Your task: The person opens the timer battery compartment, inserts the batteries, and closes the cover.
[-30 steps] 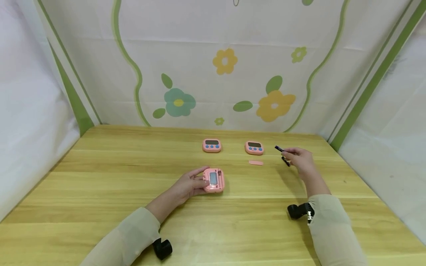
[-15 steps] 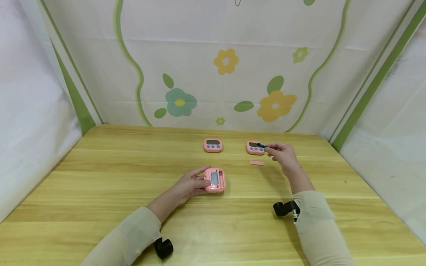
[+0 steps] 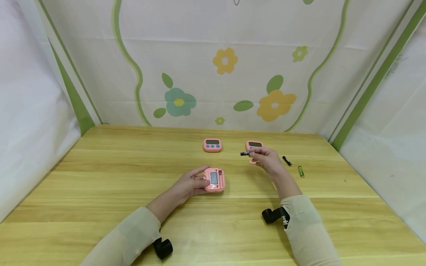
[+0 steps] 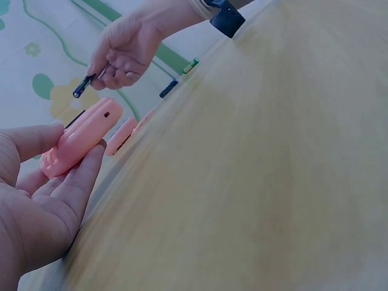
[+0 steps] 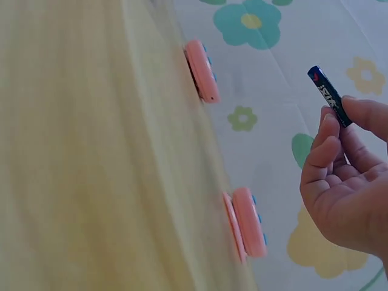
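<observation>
My left hand (image 3: 188, 187) grips a pink digital timer (image 3: 217, 186) by its left side, its back turned up and a narrow battery slot uncovered along the right. In the left wrist view the thumb lies on top of the timer (image 4: 85, 136) with fingers beneath. Between thumb and fingertips, my right hand (image 3: 267, 162) pinches a dark battery (image 3: 244, 153), held up over the table to the right of that timer. The right wrist view shows the battery (image 5: 329, 95) sticking out past the fingertips. A pink battery cover (image 3: 253, 162) lies partly hidden behind the right hand.
Two more pink timers stand face up at the back: one in the middle (image 3: 212, 145), another (image 3: 254, 144) partly covered by the right hand. Right of that hand lie a dark battery (image 3: 287, 161) and a green battery (image 3: 301, 171). A flowered cloth wall (image 3: 199, 74) rises behind the table.
My right hand has carried the dark battery leftward from the table's right side toward the held timer. The two batteries left behind now show. My left hand and its timer stay put.
</observation>
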